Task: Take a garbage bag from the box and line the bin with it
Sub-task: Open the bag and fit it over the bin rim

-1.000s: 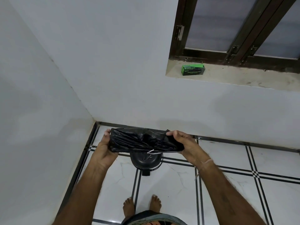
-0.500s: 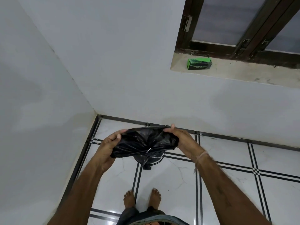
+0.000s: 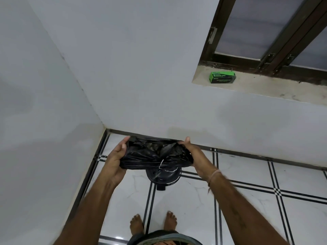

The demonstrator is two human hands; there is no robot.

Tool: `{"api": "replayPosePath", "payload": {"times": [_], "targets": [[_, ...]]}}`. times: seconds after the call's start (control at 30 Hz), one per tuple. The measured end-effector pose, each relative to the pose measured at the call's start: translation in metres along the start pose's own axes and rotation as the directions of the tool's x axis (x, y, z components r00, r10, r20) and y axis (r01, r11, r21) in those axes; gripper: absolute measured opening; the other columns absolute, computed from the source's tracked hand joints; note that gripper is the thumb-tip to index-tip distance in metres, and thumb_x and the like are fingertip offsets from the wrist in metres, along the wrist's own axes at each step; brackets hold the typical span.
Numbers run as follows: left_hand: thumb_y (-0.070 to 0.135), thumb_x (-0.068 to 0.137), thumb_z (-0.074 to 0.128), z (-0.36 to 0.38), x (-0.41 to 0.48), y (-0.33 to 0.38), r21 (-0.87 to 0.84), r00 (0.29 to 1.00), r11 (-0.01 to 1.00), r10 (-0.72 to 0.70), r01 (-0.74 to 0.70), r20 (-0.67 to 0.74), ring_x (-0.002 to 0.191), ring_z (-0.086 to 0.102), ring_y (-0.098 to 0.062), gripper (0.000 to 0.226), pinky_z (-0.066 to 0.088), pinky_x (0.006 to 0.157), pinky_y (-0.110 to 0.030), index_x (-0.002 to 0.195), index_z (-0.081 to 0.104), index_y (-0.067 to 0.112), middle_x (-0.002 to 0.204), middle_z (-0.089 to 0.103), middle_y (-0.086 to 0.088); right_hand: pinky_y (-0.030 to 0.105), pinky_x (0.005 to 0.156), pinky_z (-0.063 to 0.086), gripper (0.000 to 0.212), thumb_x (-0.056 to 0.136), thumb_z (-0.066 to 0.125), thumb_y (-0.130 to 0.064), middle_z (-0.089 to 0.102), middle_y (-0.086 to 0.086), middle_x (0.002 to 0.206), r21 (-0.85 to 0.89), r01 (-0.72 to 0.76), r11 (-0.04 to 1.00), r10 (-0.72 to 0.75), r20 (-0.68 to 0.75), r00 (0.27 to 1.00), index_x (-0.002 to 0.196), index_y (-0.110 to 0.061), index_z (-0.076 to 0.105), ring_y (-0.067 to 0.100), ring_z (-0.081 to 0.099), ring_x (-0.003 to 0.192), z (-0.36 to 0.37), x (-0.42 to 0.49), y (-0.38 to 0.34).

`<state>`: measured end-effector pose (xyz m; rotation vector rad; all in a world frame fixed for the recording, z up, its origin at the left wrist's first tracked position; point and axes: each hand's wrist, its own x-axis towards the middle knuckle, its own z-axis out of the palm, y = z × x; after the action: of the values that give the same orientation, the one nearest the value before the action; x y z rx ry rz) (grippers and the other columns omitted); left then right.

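The person stands barefoot in a room corner: one white wall runs close along the left arm, the other faces ahead, and the two meet at the floor's dark border strip just beyond the hands, so there is little room to the left and fwd but plenty of bare white tiled floor [image 3: 247, 200] to the right and toward the feet. High on the facing wall, a window sill [image 3: 265, 89] carries the green garbage-bag box [image 3: 223, 77], lying near the sill's left end, well apart from the hands. The black bin [image 3: 163, 175] sits on the floor directly below the hands, mostly hidden by the bag; only its near rim and a small pedal-like tab show (whether its lid is up can't be told). The black garbage bag [image 3: 155, 156] is held bunched between both hands, above the bin and not touching the floor; a thin white thread dangles at its lower middle. The left hand [image 3: 117, 160] clamps the bag's left end, thumb on top and fingers curled under. The right hand [image 3: 192, 154] pinches the right end, thumb tip raised at the top edge, fingers tucked beneath the plastic. The bag's upper folds are parted slightly in the middle, btw the two thumbs.
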<state>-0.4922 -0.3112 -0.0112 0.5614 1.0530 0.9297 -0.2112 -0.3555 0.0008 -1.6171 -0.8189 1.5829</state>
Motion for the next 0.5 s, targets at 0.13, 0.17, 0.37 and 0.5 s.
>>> {"api": "replayPosePath", "payload": {"times": [0.13,0.17,0.37,0.5], "targets": [[0.030,0.107,0.048,-0.003,0.012,0.009,0.200,1.000,0.980,-0.019,0.014,0.023,0.129,0.060,-0.035,0.034,0.053,0.095,-0.041,0.133,0.065,0.018,0.130,0.071,-0.009,0.038,0.106,0.051,0.065,0.095,0.035,-0.075,0.080,-0.004,0.112,-0.048,-0.049,0.998,0.045,-0.085,0.995,0.112,-0.027,0.076,0.014,0.072,0.113,0.017,0.003,-0.016],[0.031,0.107,0.048,0.003,0.013,0.017,0.241,1.000,0.970,0.020,-0.025,0.024,0.127,0.062,-0.033,0.032,0.053,0.094,-0.040,0.128,0.069,0.021,0.125,0.074,-0.005,0.037,0.109,0.049,0.061,0.097,0.037,-0.073,0.080,-0.008,0.111,-0.088,-0.005,0.996,-0.003,-0.088,0.996,0.110,-0.028,0.076,0.010,0.070,0.115,0.023,0.001,-0.028],[0.055,0.104,0.043,0.028,0.013,0.059,0.425,0.909,0.809,0.404,-0.405,0.098,0.126,0.063,-0.013,0.043,0.052,0.101,-0.034,0.131,0.066,0.032,0.131,0.070,0.007,0.025,0.114,0.040,0.050,0.106,0.044,-0.052,0.060,-0.012,0.142,-0.548,0.499,0.672,-0.709,-0.281,0.647,0.148,-0.028,0.054,0.007,0.054,0.135,0.054,-0.011,-0.067],[0.047,0.106,0.041,0.002,0.017,0.021,0.455,0.990,0.889,0.108,-0.054,-0.093,0.118,0.065,-0.024,0.038,0.052,0.088,-0.028,0.112,0.073,0.026,0.110,0.072,0.006,0.034,0.111,0.038,0.065,0.088,0.031,-0.088,0.064,-0.018,0.130,-0.401,0.018,0.916,-0.106,-0.198,0.974,0.119,-0.047,0.069,0.016,0.056,0.133,0.066,0.005,-0.014]]}}
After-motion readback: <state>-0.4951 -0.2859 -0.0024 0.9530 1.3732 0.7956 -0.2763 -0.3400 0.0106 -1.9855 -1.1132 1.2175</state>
